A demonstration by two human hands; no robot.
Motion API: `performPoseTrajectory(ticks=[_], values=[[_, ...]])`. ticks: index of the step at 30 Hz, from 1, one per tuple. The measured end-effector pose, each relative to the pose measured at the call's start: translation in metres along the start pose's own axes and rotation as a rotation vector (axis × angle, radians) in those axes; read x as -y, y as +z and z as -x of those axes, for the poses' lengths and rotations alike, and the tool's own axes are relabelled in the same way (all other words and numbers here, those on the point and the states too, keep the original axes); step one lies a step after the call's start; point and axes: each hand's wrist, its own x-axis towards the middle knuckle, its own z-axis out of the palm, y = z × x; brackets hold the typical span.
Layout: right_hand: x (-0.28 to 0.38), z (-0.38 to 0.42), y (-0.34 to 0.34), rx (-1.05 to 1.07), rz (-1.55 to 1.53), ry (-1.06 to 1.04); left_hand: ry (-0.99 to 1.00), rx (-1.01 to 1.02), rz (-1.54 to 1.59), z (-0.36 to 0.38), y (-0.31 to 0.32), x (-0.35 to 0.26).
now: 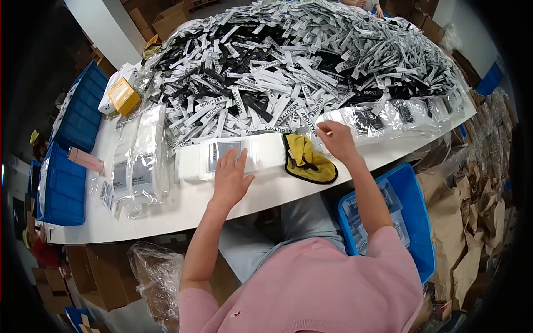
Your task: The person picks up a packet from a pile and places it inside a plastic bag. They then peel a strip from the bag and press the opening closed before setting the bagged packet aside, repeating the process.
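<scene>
My left hand (230, 176) lies with its fingers spread on a white packet with a grey printed label (226, 149), in a row of white packets (265, 154) near the table's front edge. My right hand (337, 141) is raised at the near edge of the heap, its fingers curled together. Whatever is between those fingers, if anything, is too small to make out. Just below it, a yellow cloth with dark edging (310, 161) sits against the row's right end. Clear-wrapped white packets (383, 120) lie to the right of that hand.
A large heap of black and white printed strips (300, 66) covers the table's far part. Bagged packets (139, 158), a pink bottle (86, 160) and an orange box (124, 95) stand left. Blue bins (62, 188) flank the table; another blue bin (419, 222) is by my right side.
</scene>
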Motion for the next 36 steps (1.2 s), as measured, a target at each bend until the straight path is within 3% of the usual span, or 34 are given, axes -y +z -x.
performPoseTrajectory(ticks=[2,3,6,8,11,12,14,17,20,21,23,25,26,27,28,29,30,31,36], values=[[-0.012,-0.029,0.029,-0.036,0.178,0.007,-0.029,0.030,-0.121,0.001,0.021,0.012],[-0.010,-0.038,0.030,0.128,0.254,0.101,-0.029,0.022,-0.130,0.004,0.023,0.019],[-0.034,-0.060,0.043,0.164,0.179,0.038,0.115,-0.034,-0.028,0.025,0.023,0.040],[-0.020,-0.070,0.042,0.033,0.142,0.093,0.109,-0.075,-0.019,0.032,0.023,0.041],[0.026,-0.080,0.059,0.124,-0.428,0.318,0.098,-0.148,-0.002,0.033,0.030,0.038],[0.039,-0.086,0.068,0.187,-0.297,0.215,0.097,-0.153,0.008,0.031,0.030,0.037],[0.024,-0.105,0.121,-0.107,0.102,-0.363,0.085,-0.161,0.012,0.032,0.029,0.038],[0.035,-0.117,0.150,0.105,0.468,-0.364,0.090,-0.153,0.035,0.036,0.029,0.041],[0.034,-0.132,0.158,0.150,0.512,-0.398,0.082,-0.159,0.029,0.036,0.029,0.043],[0.039,-0.131,0.151,0.117,0.455,-0.411,0.073,-0.165,0.055,0.036,0.030,0.043],[0.068,-0.124,0.128,0.193,0.376,-0.168,0.044,-0.179,0.087,0.036,0.027,0.042],[0.060,-0.114,0.125,0.215,-0.039,-0.161,0.025,-0.201,0.125,0.035,0.027,0.043],[0.071,-0.100,0.114,0.359,-0.411,0.006,0.026,-0.218,0.132,0.037,0.031,0.046],[0.078,-0.088,0.109,0.419,-0.590,0.102,0.027,-0.220,0.132,0.037,0.030,0.045],[0.085,-0.073,0.104,0.428,-0.704,0.059,0.028,-0.221,0.135,0.037,0.030,0.045],[0.081,-0.061,0.106,0.448,-0.770,0.116,0.021,-0.249,0.136,0.038,0.031,0.045],[0.105,-0.045,0.089,0.490,-0.633,0.212,0.020,-0.272,0.141,0.038,0.033,0.045],[0.092,-0.036,0.098,0.516,-0.732,0.044,0.002,-0.278,0.150,0.038,0.036,0.045],[0.108,0.006,0.098,0.655,-0.724,0.218,-0.167,-0.306,0.282,0.034,0.037,0.043]])
